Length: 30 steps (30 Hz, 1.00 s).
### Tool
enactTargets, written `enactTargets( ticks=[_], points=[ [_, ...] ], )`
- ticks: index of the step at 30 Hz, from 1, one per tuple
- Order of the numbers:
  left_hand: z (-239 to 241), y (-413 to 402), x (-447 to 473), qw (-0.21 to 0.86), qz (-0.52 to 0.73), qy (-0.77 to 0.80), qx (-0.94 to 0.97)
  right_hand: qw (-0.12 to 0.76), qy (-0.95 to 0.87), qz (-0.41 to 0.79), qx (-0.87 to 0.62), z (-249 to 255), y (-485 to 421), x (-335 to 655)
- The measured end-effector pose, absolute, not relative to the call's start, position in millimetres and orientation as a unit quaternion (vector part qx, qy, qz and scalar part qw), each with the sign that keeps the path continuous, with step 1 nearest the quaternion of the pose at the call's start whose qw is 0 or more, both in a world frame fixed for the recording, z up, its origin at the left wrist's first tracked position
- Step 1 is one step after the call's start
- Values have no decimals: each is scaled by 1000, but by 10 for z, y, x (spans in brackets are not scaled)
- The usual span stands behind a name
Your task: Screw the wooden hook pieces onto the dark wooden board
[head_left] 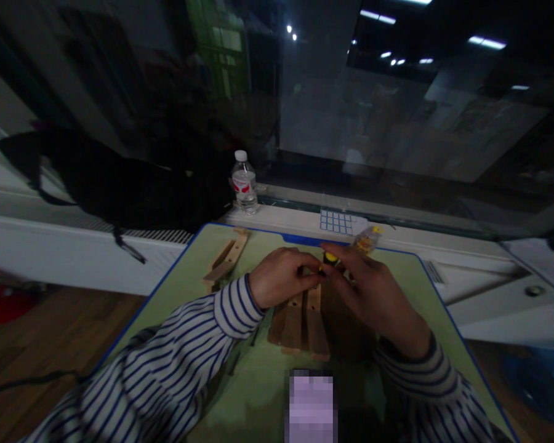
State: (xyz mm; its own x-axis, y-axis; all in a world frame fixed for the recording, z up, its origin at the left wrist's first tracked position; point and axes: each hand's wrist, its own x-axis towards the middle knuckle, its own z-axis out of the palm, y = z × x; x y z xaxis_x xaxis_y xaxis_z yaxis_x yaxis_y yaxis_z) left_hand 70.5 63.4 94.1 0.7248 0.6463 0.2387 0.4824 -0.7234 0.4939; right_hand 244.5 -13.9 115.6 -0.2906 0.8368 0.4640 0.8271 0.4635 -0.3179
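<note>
Both my hands meet over a green table (180, 289) with a blue edge. My left hand (279, 277) is closed, its fingers pinching toward a small yellow and black object (330, 258). My right hand (373, 295) curls round the same object from the right. Under the hands lies a wooden assembly of several slats (300, 323). I cannot make out what the small object is.
A second wooden piece (226, 258) lies at the table's far left. A small clear bag of parts (367, 240) and a gridded sheet (337, 221) sit at the far edge. A water bottle (244, 183) stands on the white sill beside a black bag (120, 184).
</note>
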Motion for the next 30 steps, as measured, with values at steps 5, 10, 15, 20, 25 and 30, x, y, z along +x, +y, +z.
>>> enactTargets(
  ticks=[5,10,15,20,25,30],
  points=[
    [928,640,706,192,203,301,912,294,-802,3,-519,1151,-134,2451],
    [926,635,704,188,206,295,914,299,-799,2,-521,1133,-131,2452],
    [927,636,701,183,212,282,918,301,-798,-2,-522,1135,-126,2445],
    [949,632,698,188,210,279,918,298,-793,0,-531,1139,-115,2445],
    [958,624,701,187,202,287,917,303,-792,3,-529,1126,-116,2447],
    [944,622,709,184,199,308,912,305,-793,5,-528,1119,-120,2445]
  ],
)
